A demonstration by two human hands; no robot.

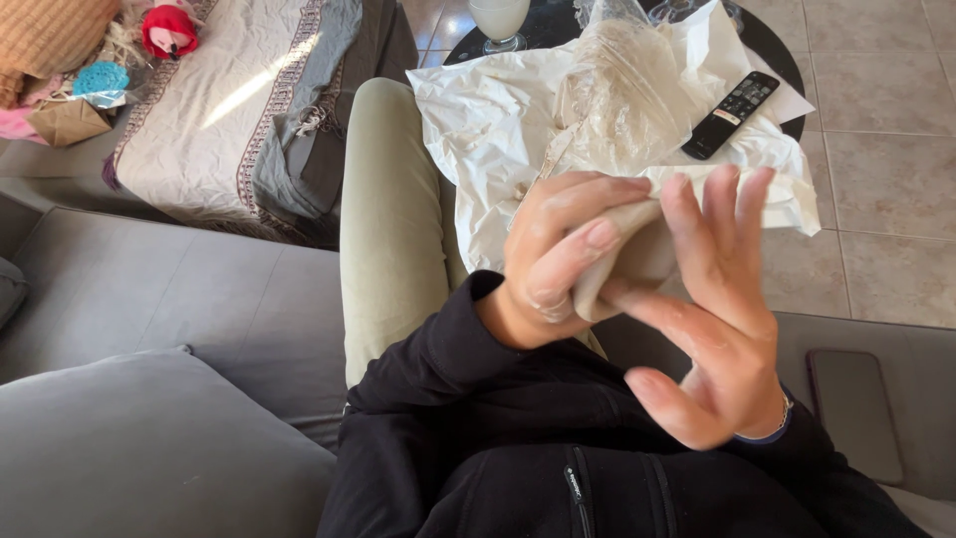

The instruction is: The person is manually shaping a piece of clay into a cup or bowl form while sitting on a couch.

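Note:
My left hand (558, 254) grips a lump of pale beige dough or clay (637, 261) in front of my chest, fingers curled round its left side. The flat fingers of my right hand (712, 299) press against the lump's right side, thumb spread out below it. Both hands hover above my lap, over my black zipped jacket (558, 448). Most of the lump is hidden between the two hands.
A round dark table (777, 55) ahead holds crumpled white paper (488, 130), a clear plastic bag (627, 90), a black remote (729, 115) and a glass of white drink (498, 22). A dark phone (854, 408) lies on the grey sofa (179, 299) at right. A grey cushion (139, 448) lies at left.

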